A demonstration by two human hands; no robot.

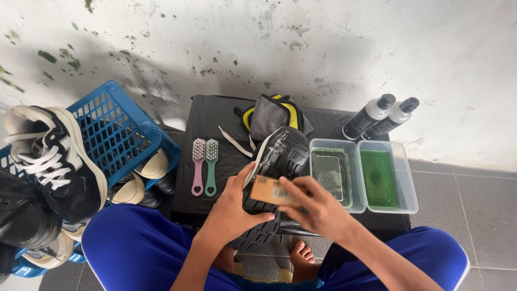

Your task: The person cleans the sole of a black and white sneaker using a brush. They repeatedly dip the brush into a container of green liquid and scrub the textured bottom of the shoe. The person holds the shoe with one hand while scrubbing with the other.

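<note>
A black shoe (280, 153) lies sole up over the front edge of a low black table (215, 113). My left hand (234, 207) grips its near end, thumb raised along the sole's side. A wooden-backed brush (271, 190) rests flat on the sole, and my right hand (318, 210) is closed over it from the right. A white lace (234, 141) trails from the shoe across the table.
A pink brush (198, 164) and a green brush (211, 164) lie left of the shoe. Two clear tubs (331, 170) (386, 178) of liquid stand right, two bottles (377, 116) behind them. A grey-yellow cloth (272, 116) sits at back. A blue basket (116, 129) of shoes stands left.
</note>
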